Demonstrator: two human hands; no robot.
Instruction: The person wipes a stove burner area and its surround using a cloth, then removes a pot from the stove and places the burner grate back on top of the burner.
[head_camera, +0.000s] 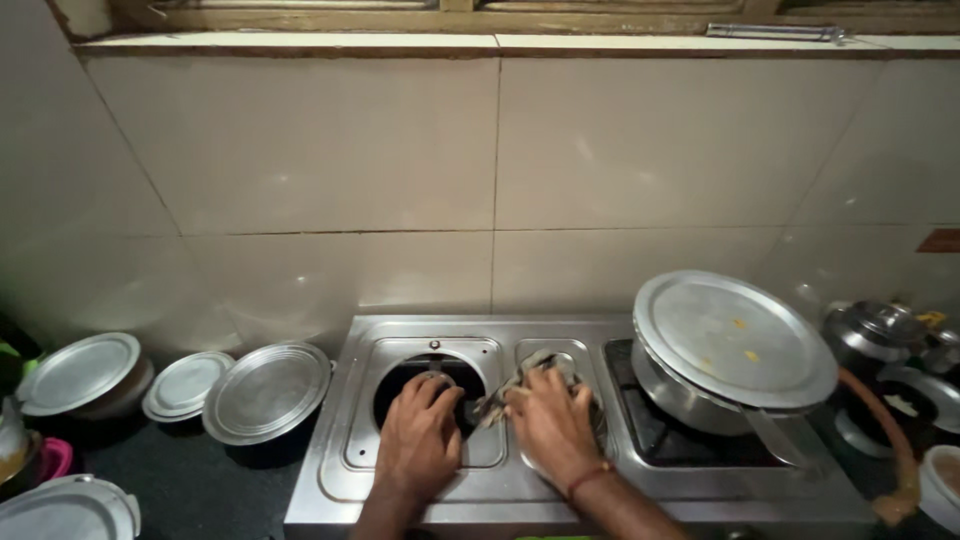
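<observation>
Scrubbing at the steel stove top (560, 495) near the surface's front edge: right hand (548, 420) fingers bunched on a limp grey cloth (530, 372), left hand (420, 435) fingers spread at the open burner well (430, 385). Soft, floppy, probably best gathered whole.

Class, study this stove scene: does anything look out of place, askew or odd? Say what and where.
The left burner well of the steel stove is an open dark hole with no pan support, unlike the right side. The round metal lid on the pot carries yellow specks. The right hand presses a grey cloth.
</observation>
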